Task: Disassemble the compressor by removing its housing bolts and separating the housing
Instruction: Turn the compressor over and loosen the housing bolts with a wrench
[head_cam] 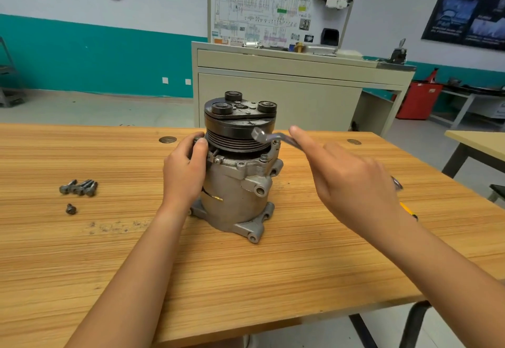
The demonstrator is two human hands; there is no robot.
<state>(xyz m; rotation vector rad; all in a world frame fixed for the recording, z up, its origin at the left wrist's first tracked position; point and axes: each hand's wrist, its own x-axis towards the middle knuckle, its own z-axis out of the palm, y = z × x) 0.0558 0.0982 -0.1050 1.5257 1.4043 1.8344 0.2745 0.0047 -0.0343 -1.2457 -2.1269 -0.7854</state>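
**Several bolts out, housing still in one piece**

From where I stand, the compressor (pixel 235 183) sits upright in the middle of the wooden table (pixel 246 279), grooved pulley (pixel 235 140) on top and mounting ears down on the wood. The left hand (pixel 183 172) grips its upper left side, fingers and thumb wrapped round the flange just below the pulley to steady it. The right hand (pixel 349 178) holds a wrench (pixel 269 136), index finger laid straight along the shank. The other fingers are under the hand, so I cannot tell exactly how they close on it. The wrench head hovers beside the pulley on the right, just above the flange.

Far left on the table lies a small heap of loose bolts (pixel 79 187), with one short bolt (pixel 71 208) a little nearer. Bits of grit (pixel 109 227) are scattered to its right.

So the job looks partly done. At least one flange bolt (pixel 263 157) remains seated on the right side, close under the wrench head, and the housing halves show no gap. I would say the remaining bolts come next, then the pulling apart.
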